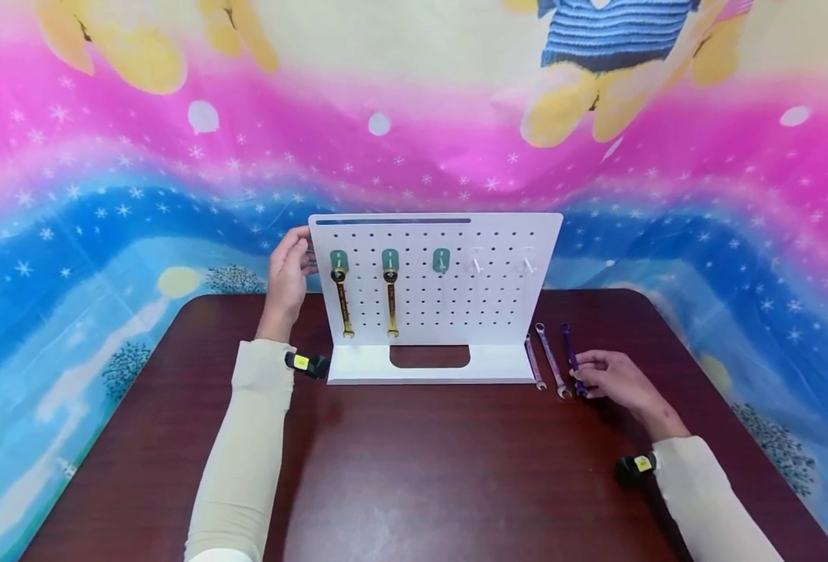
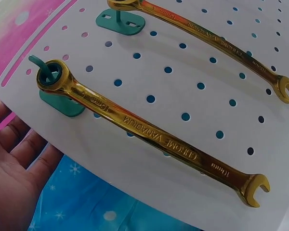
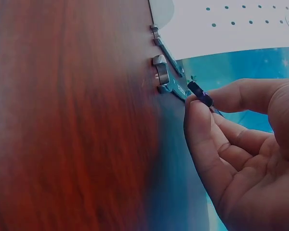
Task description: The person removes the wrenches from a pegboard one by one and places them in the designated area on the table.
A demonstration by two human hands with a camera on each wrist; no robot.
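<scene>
A white pegboard stand (image 1: 431, 293) stands upright on the table. My left hand (image 1: 289, 269) is at its upper left edge, fingers extended against that edge, some fingertips hidden behind it in the left wrist view. Two gold combination wrenches (image 1: 343, 304) (image 1: 392, 304) hang by their ring ends from green hooks (image 2: 62, 102). At the right of the stand, my right hand (image 1: 617, 382) pinches a purple wrench (image 1: 570, 347) between thumb and fingers near its lower end. In the right wrist view the purple wrench (image 3: 201, 94) shows end-on, mostly hidden by the fingers.
Two more wrenches (image 1: 552, 361) (image 1: 536, 363) lie beside the stand's right side. A third green hook (image 1: 442, 261) and two clear hooks (image 1: 476, 261) (image 1: 527, 261) carry nothing. The brown table (image 1: 442, 468) ends at a patterned backdrop (image 1: 428, 140).
</scene>
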